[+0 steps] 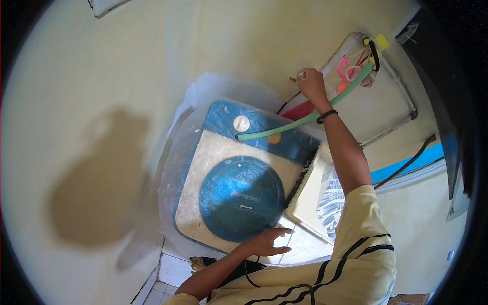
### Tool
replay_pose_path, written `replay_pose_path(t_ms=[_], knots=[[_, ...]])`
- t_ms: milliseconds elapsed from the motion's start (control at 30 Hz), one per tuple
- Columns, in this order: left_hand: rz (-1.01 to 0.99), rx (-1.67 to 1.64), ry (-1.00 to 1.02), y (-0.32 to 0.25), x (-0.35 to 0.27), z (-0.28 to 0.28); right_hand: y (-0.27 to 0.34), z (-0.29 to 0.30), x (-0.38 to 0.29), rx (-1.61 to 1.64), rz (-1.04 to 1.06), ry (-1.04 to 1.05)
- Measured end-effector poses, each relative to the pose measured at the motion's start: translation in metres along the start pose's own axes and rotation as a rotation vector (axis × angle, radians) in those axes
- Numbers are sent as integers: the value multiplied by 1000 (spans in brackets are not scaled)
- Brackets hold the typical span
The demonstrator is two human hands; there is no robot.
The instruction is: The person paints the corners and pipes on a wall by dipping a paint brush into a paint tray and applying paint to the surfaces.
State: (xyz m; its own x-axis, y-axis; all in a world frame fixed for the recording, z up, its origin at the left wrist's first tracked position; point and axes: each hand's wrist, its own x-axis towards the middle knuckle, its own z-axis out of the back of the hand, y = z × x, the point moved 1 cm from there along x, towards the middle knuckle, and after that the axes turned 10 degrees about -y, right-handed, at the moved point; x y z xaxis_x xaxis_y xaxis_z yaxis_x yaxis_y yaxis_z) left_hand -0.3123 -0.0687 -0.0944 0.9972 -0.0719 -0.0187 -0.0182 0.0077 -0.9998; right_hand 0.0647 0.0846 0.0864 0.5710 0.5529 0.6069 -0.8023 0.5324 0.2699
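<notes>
My right hand [313, 85] reaches up to the wall, its fingers closed around a small fitting [294, 78] with a brass-coloured end and a bit of red, apparently a tap. Below my arms stands a blue and white top-loading washing machine [194, 160] under clear plastic. Its round blue lid [238, 183] is down. My left hand [267, 243] is at the machine's front edge beside the lid, fingers spread and holding nothing. A pale green hose [282, 131] runs behind my right wrist, its free end over the control panel [223, 116] between two round knobs.
Wall pipes [398, 82] run at the upper right, with pink strainers [343, 68] and an orange item [342, 87] hanging nearby. A cream panel [307, 190] stands right of the machine. White floor tiles [173, 270] show below. My shadow falls on the left wall.
</notes>
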Motion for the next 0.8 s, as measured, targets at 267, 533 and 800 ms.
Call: replay_pose_path(t_ms=[267, 533, 800], knots=[[-37, -43, -12, 7, 4, -7, -50, -74, -12, -310, 127, 290], [-15, -76, -38, 17, 5, -8, -23, -75, 6, -101, 161, 135], [-14, -79, -68, 16, 6, -8, -6, -55, 13, -56, 202, 327]])
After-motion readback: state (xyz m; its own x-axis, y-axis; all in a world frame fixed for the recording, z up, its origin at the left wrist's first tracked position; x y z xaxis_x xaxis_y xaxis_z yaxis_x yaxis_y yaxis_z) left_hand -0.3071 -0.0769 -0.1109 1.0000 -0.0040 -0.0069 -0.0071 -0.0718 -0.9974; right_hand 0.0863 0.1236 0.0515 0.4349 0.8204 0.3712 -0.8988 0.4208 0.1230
